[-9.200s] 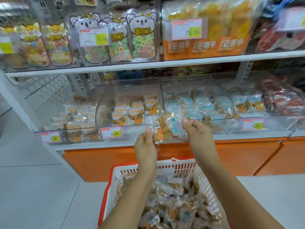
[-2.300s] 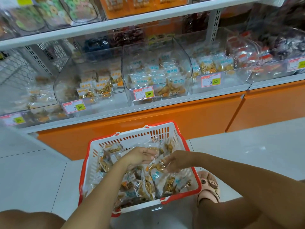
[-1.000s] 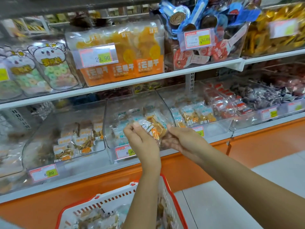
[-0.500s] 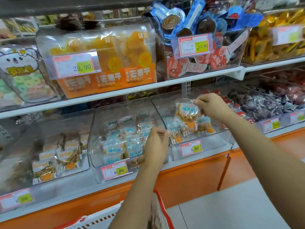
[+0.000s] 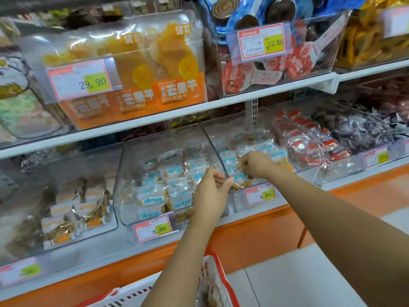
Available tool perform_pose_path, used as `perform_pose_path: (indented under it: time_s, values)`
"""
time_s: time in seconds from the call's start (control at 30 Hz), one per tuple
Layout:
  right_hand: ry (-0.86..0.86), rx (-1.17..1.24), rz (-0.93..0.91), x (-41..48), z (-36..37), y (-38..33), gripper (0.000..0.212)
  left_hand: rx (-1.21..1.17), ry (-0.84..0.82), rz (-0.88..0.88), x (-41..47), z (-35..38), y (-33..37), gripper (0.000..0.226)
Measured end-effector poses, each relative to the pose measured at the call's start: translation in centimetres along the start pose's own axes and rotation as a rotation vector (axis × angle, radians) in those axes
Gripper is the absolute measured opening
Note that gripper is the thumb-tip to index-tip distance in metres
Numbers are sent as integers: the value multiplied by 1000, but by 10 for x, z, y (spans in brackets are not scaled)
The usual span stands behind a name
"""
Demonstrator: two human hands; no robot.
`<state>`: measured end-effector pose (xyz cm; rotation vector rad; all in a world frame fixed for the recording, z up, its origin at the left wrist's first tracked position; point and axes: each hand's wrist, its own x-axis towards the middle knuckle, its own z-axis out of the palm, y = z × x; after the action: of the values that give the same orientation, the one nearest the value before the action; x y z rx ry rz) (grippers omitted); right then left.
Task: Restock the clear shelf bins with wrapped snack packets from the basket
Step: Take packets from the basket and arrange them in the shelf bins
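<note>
At the bottom edge the basket [image 5: 215, 282], white with a red rim, shows only its right corner, with a few wrapped pieces dim inside it. The left forearm rises past it to the left hand [image 5: 210, 191], which sits against the front wall of the middle bin [image 5: 141, 156] at the front edge of the lower shelf [image 5: 99, 247]. Its fingers are curled into a loose fist, the thumb tip at the bin's right edge, and I cannot tell whether it holds anything. Just to its right, the right hand [image 5: 254, 166] reaches over the front wall of the right bin [image 5: 236, 200], knuckles up and fingers bent down. It seems to pinch the top of a snack packet [image 5: 242, 183] lying on the pile there, though blur leaves the grip uncertain. Both bins hold blue-labelled packets [image 5: 168, 187], and each carries an 8.80 price tag [image 5: 152, 229] on its front. The left bin [image 5: 66, 165] holds orange-labelled packets [image 5: 66, 218]. Toward the shelf's right end sit red-wrapped pieces [image 5: 314, 147] and dark wrapped sweets [image 5: 358, 131]. Above, the upper shelf [image 5: 155, 119] carries orange bags of dried fruit [image 5: 137, 85] behind a 29.90 tag [image 5: 79, 79], and beside them a clear bin of red and blue packs [image 5: 276, 63].
</note>
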<state>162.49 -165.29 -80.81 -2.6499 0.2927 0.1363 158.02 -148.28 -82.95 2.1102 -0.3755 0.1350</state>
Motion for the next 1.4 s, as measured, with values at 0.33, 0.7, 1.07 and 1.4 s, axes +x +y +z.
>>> perform_pose_path:
  time_s: [0.33, 0.7, 1.07, 1.4]
  values:
    - [398, -86, -308, -86, -11, -20, 32, -134, 112, 51, -89, -46, -17, 6]
    - [-497, -360, -561, -177, 114, -49, 31, 228, -185, -451, -240, -121, -137, 23]
    - [-603, -755, -514, -218, 226, 6, 38, 793, -257, -901, -333, -182, -195, 52]
    - [-603, -665, -534, -221, 220, 3, 47, 794, 143, -891, -359, -159, -204, 83]
